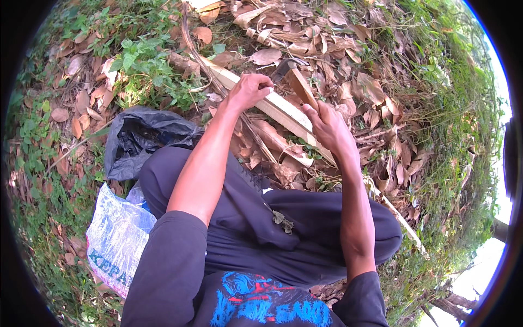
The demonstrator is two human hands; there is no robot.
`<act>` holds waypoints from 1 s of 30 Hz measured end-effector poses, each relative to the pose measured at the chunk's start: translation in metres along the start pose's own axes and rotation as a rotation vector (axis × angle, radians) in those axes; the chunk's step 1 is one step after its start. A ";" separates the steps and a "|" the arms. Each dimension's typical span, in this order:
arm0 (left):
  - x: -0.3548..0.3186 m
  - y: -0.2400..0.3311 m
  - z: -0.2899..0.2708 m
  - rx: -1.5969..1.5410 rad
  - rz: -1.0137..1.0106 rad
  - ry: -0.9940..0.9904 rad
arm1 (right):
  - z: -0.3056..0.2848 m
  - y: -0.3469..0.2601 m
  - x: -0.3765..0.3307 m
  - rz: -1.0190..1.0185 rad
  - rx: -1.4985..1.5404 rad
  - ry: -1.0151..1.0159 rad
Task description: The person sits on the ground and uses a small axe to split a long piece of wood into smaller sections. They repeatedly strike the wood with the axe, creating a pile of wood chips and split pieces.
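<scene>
A long pale wooden batten [289,116] lies on the ground in front of my knees, slanting from far left to near right. My right hand [328,126] is wrapped round the wooden handle of a hammer [301,89]. Its dark metal head rises just beyond the batten, to the right of my other hand. My left hand [249,92] is closed over the batten's upper side with its fingers curled in a pinch. Whatever it holds, if anything, is too small or hidden to make out.
A black plastic bag [122,143] sits by my left knee, with a white plastic sack [117,231] nearer me. Dry brown leaves [376,90] cover the ground around the batten. A thin pale strip of wood [403,220] lies beyond my right knee. Green plants [144,68] grow at the far left.
</scene>
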State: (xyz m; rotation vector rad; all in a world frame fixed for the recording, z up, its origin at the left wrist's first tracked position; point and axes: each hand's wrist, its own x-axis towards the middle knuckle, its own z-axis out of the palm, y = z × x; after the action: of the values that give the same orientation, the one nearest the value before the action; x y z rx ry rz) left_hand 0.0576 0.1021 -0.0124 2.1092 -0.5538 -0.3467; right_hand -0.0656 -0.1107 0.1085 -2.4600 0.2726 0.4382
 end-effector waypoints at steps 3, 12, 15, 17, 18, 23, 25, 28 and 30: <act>0.001 0.000 0.000 -0.050 -0.019 -0.020 | 0.013 0.010 0.012 -0.014 0.002 0.071; -0.003 -0.001 -0.004 -0.059 -0.049 -0.005 | -0.002 -0.004 0.010 0.103 0.176 0.044; 0.000 0.001 -0.001 -0.076 -0.124 -0.021 | 0.012 -0.003 0.007 0.151 0.088 -0.046; 0.001 -0.002 -0.002 -0.063 -0.124 -0.036 | 0.021 0.003 0.009 0.077 0.061 -0.024; 0.003 -0.002 0.000 -0.096 -0.093 -0.013 | 0.018 0.008 0.009 0.089 0.097 -0.009; -0.001 -0.013 0.001 -0.127 -0.080 -0.014 | -0.026 -0.019 0.002 0.083 0.179 0.099; 0.001 -0.011 0.001 -0.148 -0.080 -0.023 | -0.022 -0.011 0.004 0.128 0.163 0.093; 0.002 -0.008 0.003 -0.142 -0.104 -0.025 | 0.002 -0.001 0.006 0.189 0.026 -0.057; 0.002 -0.017 0.004 -0.159 -0.121 -0.001 | 0.015 0.009 0.006 0.074 0.012 -0.027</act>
State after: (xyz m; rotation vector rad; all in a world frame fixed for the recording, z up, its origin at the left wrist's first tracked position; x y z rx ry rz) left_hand 0.0616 0.1067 -0.0284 1.9928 -0.3865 -0.4462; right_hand -0.0663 -0.1093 0.0904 -2.4360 0.3548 0.4998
